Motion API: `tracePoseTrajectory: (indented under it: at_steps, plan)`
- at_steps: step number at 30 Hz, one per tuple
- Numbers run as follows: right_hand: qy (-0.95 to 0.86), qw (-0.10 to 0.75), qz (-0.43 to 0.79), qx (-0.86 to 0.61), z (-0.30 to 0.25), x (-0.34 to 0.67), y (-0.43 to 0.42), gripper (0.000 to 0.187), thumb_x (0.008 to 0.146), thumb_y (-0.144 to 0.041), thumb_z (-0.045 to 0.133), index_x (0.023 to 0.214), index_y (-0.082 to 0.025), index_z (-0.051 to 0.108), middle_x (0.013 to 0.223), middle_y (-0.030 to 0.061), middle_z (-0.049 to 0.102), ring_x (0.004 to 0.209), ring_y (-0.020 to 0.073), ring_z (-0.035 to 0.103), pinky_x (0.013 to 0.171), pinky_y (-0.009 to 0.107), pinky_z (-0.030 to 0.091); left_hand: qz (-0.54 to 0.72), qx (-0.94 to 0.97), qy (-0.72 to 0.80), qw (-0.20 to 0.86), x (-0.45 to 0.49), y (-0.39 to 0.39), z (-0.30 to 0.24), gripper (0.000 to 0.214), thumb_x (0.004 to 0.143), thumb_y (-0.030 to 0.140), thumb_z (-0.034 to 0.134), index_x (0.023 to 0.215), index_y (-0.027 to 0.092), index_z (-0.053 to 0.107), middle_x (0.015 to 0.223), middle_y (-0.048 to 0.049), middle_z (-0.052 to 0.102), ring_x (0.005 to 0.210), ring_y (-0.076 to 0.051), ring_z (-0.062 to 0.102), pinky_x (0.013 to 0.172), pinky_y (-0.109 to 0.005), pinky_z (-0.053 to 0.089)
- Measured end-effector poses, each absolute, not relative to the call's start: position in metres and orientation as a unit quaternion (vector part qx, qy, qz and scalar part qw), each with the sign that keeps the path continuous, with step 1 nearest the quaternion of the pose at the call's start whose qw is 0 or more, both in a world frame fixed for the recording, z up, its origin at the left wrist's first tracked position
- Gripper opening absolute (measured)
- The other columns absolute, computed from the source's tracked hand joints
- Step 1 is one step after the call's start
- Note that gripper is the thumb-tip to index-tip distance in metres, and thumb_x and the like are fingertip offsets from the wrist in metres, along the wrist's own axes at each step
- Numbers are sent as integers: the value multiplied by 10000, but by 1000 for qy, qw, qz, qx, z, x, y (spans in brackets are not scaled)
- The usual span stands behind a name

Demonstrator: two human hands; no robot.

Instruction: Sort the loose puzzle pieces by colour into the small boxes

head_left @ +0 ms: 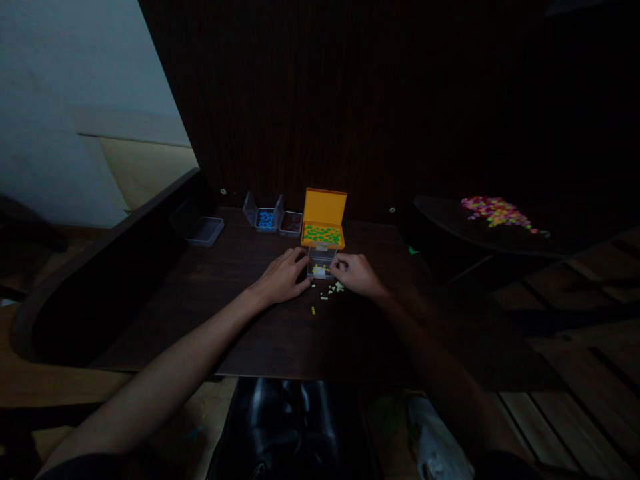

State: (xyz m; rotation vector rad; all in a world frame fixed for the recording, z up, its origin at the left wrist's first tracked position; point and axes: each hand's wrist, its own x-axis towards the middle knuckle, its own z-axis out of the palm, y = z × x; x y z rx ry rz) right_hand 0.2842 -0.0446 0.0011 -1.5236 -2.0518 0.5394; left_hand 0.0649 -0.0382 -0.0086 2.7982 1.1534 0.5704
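A small clear plastic box with pale yellow pieces in it stands on the dark table between my hands. My left hand rests against the box's left side, fingers curled. My right hand touches its right side, fingertips pinched near the rim. Several loose pale yellow pieces lie on the table just in front of the box. Behind it an open orange box holds green pieces.
An open clear box with blue pieces and one with dark red pieces stand at the back. An empty clear lid or tray lies back left. A pile of mixed coloured pieces sits on a dark surface to the right.
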Motion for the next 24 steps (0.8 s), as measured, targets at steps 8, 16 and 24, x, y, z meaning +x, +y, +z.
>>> tracePoseTrajectory:
  at_steps: [8,16,24]
  plan:
    - [-737,327,216,-550,3,289,-43,158,747,-239,549,685,-142,657,551,-27,524,531,98,429,524,216,307,187,909,372,27,65,-37,-11,300,927,359,530,1141,152,569,1224,-131,525,1088,-275,538,948,-433,512]
    - [-767,234,195,-565,2,286,-45,127,776,-200,570,740,-147,680,562,-30,547,513,90,429,533,217,300,189,908,372,28,65,-37,-10,307,926,360,531,1145,149,572,1228,-134,526,1087,-282,534,945,-438,510]
    - [-782,228,204,-543,-2,288,-43,165,805,-214,565,754,-144,706,559,-29,558,508,86,413,535,221,287,182,909,373,24,65,-38,-9,295,932,367,522,1137,160,571,1222,-125,526,1085,-276,535,944,-435,512]
